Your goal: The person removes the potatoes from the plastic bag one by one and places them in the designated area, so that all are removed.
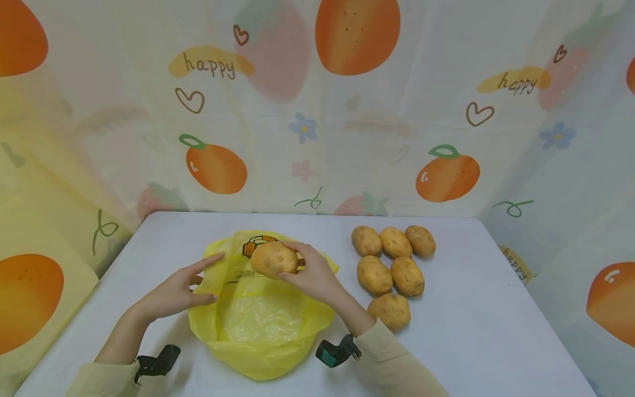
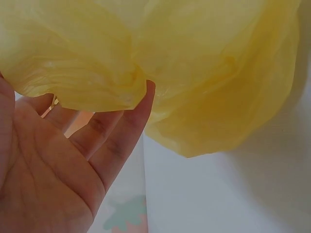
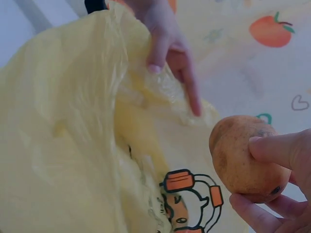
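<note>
A yellow plastic bag point(image 1: 258, 353) sits on the table with its mouth spread open. My left hand point(image 1: 171, 295) is at the bag's left side, thumb and fingers apart. In the left wrist view its extended fingers point(image 2: 116, 141) rest against the yellow film, which partly covers them. Over the bag's far side, my right hand point(image 1: 315, 275) holds a potato point(image 1: 272, 260) between thumb and fingers. The right wrist view shows that potato point(image 3: 243, 158) next to the bag's printed cartoon, the thumb pressing its side.
Several potatoes point(image 1: 374, 275) lie in a loose group right of the bag, the nearest one point(image 1: 389, 311) beside the right wrist. The white table point(image 1: 476, 309) ends at a fruit-patterned cloth point(image 1: 347, 127) behind. Each wrist wears a black device point(image 1: 337, 352).
</note>
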`<state>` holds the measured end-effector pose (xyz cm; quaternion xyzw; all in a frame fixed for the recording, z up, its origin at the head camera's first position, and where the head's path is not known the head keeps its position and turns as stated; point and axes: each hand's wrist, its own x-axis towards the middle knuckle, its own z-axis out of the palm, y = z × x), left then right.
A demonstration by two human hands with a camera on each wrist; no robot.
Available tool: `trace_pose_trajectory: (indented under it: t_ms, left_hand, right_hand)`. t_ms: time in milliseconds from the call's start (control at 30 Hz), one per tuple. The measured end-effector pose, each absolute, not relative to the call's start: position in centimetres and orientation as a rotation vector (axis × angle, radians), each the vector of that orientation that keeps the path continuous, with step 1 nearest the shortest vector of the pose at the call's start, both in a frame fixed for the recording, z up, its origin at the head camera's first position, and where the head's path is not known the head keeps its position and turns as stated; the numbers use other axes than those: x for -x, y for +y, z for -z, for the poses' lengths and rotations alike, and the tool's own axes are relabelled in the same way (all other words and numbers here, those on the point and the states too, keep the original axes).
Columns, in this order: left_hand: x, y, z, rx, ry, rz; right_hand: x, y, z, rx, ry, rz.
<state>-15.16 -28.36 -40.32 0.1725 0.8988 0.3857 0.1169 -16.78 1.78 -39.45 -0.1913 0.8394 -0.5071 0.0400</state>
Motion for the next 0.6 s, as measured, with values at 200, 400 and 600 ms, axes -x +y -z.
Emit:
trace_pose_trajectory:
  t_ms: [200, 400, 600]
  left_hand:
    - [15.1, -28.4, 40.3, -0.496, 2.620, -1.138]
    - [15.1, -28.4, 40.3, -0.481, 2.607, -1.141]
    - [15.1, -28.4, 40.3, -0.488, 2.616, -1.135]
  right_hand:
    - [15.7, 3.4, 39.1, 0.563, 2.567, 1.630]
    - [14.8, 5.2, 39.0, 0.503, 2.555, 1.708]
    - [13.2, 6.9, 37.9, 0.398, 2.501, 1.798]
